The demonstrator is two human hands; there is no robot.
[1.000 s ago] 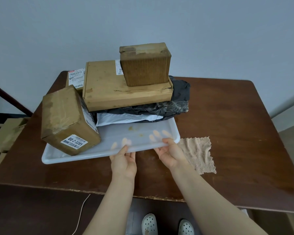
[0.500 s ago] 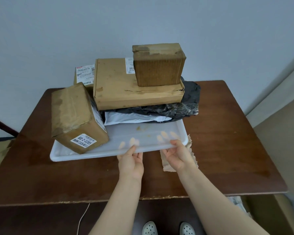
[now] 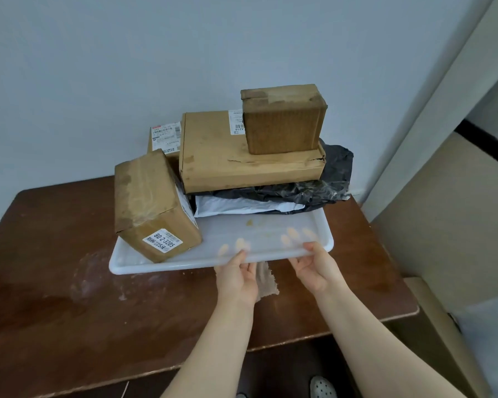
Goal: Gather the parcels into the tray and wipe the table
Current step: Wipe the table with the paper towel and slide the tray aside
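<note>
Both hands grasp the near rim of the white tray [image 3: 133, 267]. The left hand [image 3: 236, 278] and the right hand [image 3: 318, 268] each have a thumb at the rim and the rest tucked underneath. The left fingers [image 3: 240, 242] and the right fingers [image 3: 292, 232] show as pale blurs through the translucent floor.

To the left of the left fingers, a taped brown box [image 3: 153, 208] with a label reading 80-2-3205 sits tilted in the tray's left end. Beyond both sets of fingers the rest is stacked along the far side. A white mailer [image 3: 242, 205] lies lowest, with a crumpled black bag [image 3: 314, 188] on it. A flat carton [image 3: 236, 159] rests over the bag, and a small squat box [image 3: 282, 124] stands on the carton's right part. The floor directly above the fingers is bare apart from a few yellowish smears.

Further back, left of the flat carton, a labelled box [image 3: 166, 136] shows only its top; the tilted box and the carton cover the rest, and its print is too small to read. The stack hides the tray's far rim, so it cannot be told whether that side rests on the brown surface [image 3: 55, 297]. The black bag spills past the right rim.

A scrap of tan cloth [image 3: 266, 280] lies on the surface between the two hands, below the near rim. The tray and the left hand cover most of it. At the bottom edge, below the right forearm, a white shoe [image 3: 322, 389] is cut off.
</note>
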